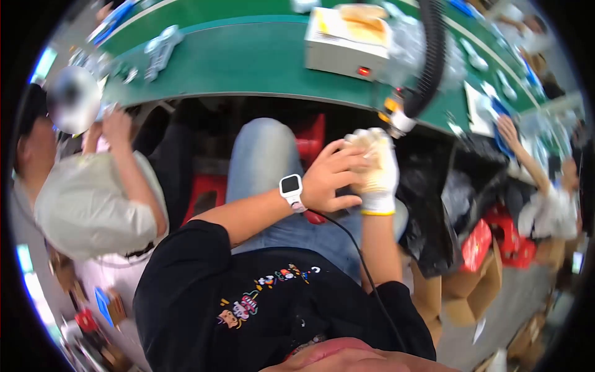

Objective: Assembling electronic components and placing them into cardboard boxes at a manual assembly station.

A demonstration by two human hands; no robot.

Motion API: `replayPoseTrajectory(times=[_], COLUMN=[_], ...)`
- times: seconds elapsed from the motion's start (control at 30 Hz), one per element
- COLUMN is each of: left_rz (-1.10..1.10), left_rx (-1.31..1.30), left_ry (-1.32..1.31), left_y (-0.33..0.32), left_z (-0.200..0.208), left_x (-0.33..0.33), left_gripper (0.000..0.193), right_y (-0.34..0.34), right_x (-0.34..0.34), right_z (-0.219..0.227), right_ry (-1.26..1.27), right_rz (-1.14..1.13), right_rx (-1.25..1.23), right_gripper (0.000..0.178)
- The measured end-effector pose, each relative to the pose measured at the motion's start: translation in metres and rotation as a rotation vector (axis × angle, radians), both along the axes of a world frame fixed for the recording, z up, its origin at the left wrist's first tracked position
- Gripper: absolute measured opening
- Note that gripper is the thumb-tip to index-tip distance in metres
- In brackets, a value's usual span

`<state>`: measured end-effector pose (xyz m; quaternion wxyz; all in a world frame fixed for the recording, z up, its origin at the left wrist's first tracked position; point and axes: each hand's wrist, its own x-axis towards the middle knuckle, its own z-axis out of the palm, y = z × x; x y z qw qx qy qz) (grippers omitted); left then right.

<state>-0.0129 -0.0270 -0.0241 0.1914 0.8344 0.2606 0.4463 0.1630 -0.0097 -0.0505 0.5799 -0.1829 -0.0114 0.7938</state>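
Note:
My left hand [331, 177] is bare, with a white-strapped watch [290, 187] on its wrist. Its fingers are apart and lie across a white knitted work glove [379, 186] with a yellow cuff edge and a cream-coloured inner side. That glove covers my right hand [375, 162], which is raised above my lap with its fingers stretched upward. Nothing shows held in either hand. Just above the gloved fingers, a yellow-and-black tool end with a white fitting [400, 118] hangs below a black corrugated hose [429, 62].
On the green workbench [248, 59] stand a beige box with a red-lit switch [341, 53], clear plastic bags [406, 53] and a grey plastic part [162, 53]. A black bag [431, 217] and cardboard boxes [471, 291] are at my right. Co-workers [99, 192] sit on both sides.

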Motion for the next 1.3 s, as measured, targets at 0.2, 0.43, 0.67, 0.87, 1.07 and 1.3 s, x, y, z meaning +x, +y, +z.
replayPoseTrajectory(times=[0.2, 0.43, 0.67, 0.87, 1.07, 1.3], left_rz=[0.874, 1.741, 1.715, 1.589, 0.721, -0.375], left_rx=[0.398, -0.24, -0.083, -0.449, -0.399, -1.598], left_ry=[0.011, 1.267, 0.87, 1.15, -0.704, -1.326], left_y=[0.138, 0.28, 0.326, 0.33, 0.233, 0.038], left_z=[0.04, 0.038, 0.0, 0.013, 0.011, -0.003], left_x=[-0.119, -0.469, -0.436, -0.462, -0.217, 0.049], left_gripper=[0.03, 0.059, 0.057, 0.063, 0.045, 0.036], right_y=[0.01, 0.012, -0.026, 0.021, -0.02, -0.055], right_x=[0.023, 0.003, 0.016, 0.019, 0.038, 0.062], right_z=[0.024, 0.032, 0.014, 0.023, -0.001, 0.004], right_ry=[-0.976, 0.258, -0.311, 0.095, 0.081, -0.203], right_rz=[-0.045, 0.182, 0.271, 0.117, 0.148, 0.062], right_rx=[0.54, 0.256, 0.197, 0.166, 0.181, 0.246], right_gripper=[0.048, 0.037, 0.046, 0.059, 0.059, 0.059])
